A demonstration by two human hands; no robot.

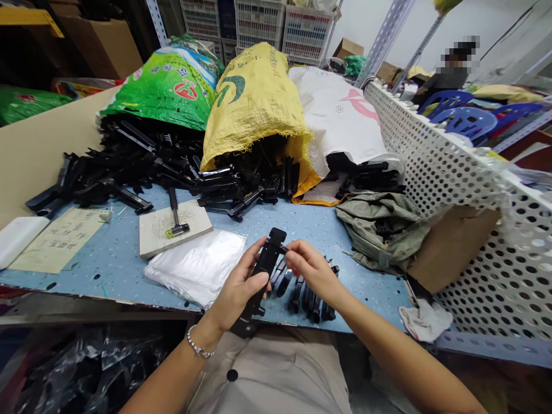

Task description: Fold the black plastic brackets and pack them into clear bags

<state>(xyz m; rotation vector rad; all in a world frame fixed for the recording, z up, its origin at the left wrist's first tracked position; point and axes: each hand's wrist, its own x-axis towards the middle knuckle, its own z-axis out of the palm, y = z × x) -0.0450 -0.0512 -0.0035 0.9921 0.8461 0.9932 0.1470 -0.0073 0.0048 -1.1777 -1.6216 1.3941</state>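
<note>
Head view: L hand (237, 290) wraps round long black plastic part (264, 270), held tilted upright over front of bench; R hand (313, 273) pinches small bit at its top end, so both hands together on same piece, fingers clamped. Beaded silver bracelet (199, 345) on L wrist. Under/just beside R hand, row of loose black parts (307, 296) on blue speckled workbench (116, 270). L of hands: clear plastic bags (194, 267), then wood board (196, 223) w/ yellow-tipped mallet (176, 221) on it, & paper sheet (60, 238), print too small to read. Behind: big heap of black parts (142, 167) spilling from green woven sack (172, 80) w/ red logo, characters unreadable; yellow sack (254, 98) w/ dark green mark; white sack (340, 109) w/ pink mark. Perforated metal panel (452, 230) on R.
</note>
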